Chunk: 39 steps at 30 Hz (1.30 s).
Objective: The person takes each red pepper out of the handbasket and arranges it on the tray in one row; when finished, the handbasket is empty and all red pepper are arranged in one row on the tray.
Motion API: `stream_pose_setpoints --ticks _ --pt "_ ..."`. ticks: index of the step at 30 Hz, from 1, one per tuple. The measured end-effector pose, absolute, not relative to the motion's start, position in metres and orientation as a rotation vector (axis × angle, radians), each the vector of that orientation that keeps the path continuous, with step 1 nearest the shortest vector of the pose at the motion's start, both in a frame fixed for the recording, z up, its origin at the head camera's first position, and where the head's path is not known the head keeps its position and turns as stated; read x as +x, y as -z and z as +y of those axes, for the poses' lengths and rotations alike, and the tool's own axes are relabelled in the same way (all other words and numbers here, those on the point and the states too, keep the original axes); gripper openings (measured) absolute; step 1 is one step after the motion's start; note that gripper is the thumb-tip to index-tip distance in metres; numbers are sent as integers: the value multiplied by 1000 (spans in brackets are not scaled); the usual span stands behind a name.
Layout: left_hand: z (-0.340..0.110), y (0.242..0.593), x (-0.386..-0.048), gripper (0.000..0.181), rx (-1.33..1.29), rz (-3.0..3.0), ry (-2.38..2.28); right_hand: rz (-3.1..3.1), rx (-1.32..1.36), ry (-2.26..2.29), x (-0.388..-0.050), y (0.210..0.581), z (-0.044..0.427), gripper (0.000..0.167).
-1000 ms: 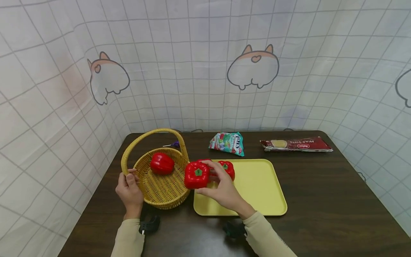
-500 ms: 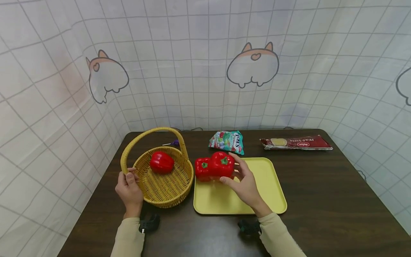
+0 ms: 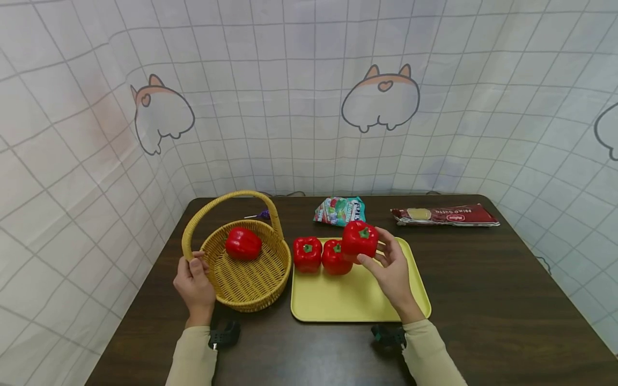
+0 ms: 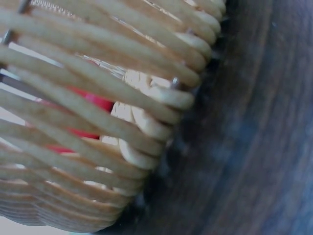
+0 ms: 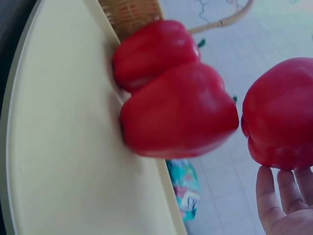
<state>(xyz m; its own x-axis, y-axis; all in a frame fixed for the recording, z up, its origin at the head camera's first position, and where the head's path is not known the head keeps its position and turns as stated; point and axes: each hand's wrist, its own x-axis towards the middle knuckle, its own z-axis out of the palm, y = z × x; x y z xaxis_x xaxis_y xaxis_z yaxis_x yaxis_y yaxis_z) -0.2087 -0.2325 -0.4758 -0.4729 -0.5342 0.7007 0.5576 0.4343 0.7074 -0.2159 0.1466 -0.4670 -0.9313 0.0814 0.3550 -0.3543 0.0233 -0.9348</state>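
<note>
My left hand (image 3: 195, 284) grips the base of the handle of a yellow wicker basket (image 3: 251, 292). One red bell pepper (image 3: 243, 244) lies on its side inside the basket. Above the yellow tray (image 3: 347, 308), my right hand (image 3: 393, 271) holds another red bell pepper (image 3: 359, 239) between thumb and fingers; the right wrist view shows this held pepper (image 5: 281, 112) raised off the tray. Two more bell peppers, one at the tray's left edge (image 3: 307, 255) and one beside it (image 3: 335, 258), stand upright with green stems up. In the left wrist view only the basket's woven wall (image 4: 88, 98) shows, not the hand.
Behind the tray lies a teal candy bag (image 3: 340, 210). A dark red snack packet (image 3: 446, 215) is at the back right of the brown table (image 3: 502, 300). A small purple-wrapped lollipop (image 3: 263, 215) lies behind the basket. A grid-patterned curtain (image 3: 309, 134) surrounds the table.
My right hand has carried its bell pepper rightward, from beside the basket to above the tray's middle, uncovering the two standing peppers. The left hand and basket have stayed in place.
</note>
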Motion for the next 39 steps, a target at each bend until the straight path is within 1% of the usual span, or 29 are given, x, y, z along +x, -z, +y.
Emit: stream_pose_setpoints --ticks 11,20,23,30,39 --pt "-234 476 -209 50 -28 -1625 1288 -1993 128 -1979 -222 479 170 71" --pt "-232 476 -209 49 -20 -1620 1286 -2093 25 -1933 -227 490 184 71" --pt "-233 476 -209 49 -19 -1622 1282 -2143 37 -1932 -227 490 185 75" --pt "-233 477 -211 50 -22 -1619 1284 -2324 3 -1933 -220 471 181 79" --pt "-233 477 -210 50 -17 -1624 1282 -2375 88 -1935 -232 497 187 79"
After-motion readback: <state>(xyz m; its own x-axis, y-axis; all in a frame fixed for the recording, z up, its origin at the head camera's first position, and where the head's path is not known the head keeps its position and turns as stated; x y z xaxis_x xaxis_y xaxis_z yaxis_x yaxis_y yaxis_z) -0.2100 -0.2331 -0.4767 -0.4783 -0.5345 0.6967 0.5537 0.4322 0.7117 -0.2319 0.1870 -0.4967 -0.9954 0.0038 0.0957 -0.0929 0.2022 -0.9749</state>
